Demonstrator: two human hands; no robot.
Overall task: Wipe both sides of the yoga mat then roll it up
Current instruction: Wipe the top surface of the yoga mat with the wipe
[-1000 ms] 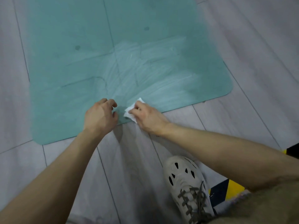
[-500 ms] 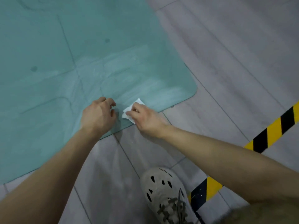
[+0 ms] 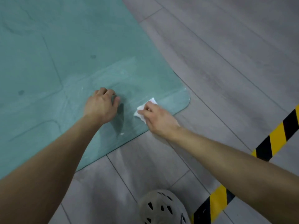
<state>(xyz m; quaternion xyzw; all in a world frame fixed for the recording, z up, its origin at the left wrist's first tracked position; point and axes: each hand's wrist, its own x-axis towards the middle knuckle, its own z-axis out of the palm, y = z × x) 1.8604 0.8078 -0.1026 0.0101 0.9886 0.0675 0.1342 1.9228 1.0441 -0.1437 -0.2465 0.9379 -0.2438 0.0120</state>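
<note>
**A:** One thin sheet, that is how the yoga mat (image 3: 64,46) looks to me. It lies flat and unrolled on the floor (image 3: 226,54) under both hands, with its rounded corner just beyond the right hand (image 3: 159,118).

**B:** Soft, then?

**A:** I judge it soft and floppy, light enough for one person, and grippy where it is dry. The streaks around the hands look damp, so fingers may slide a little there.

**B:** What are the hands doing?

**A:** The right hand pinches a folded white wipe (image 3: 142,109) between thumb and fingers and presses it on the mat near the edge. The left hand (image 3: 101,107) rests on the mat just beside it, with its fingers curled under. I see nothing in it, and it seems to be holding the mat down.

**B:** Where would you take hold to turn it over?

**A:** At the edge nearest the wrists, or at the corner past the right hand. A pinch there should lift it. Two hands set well apart would keep it from folding on itself. The roll needs a tight, even start.

**B:** Anything around it?

**A:** Grey floor planks, black-and-yellow striped tape (image 3: 278,135) beyond the right forearm, and a pale shoe (image 3: 161,209) between the arms.
</note>
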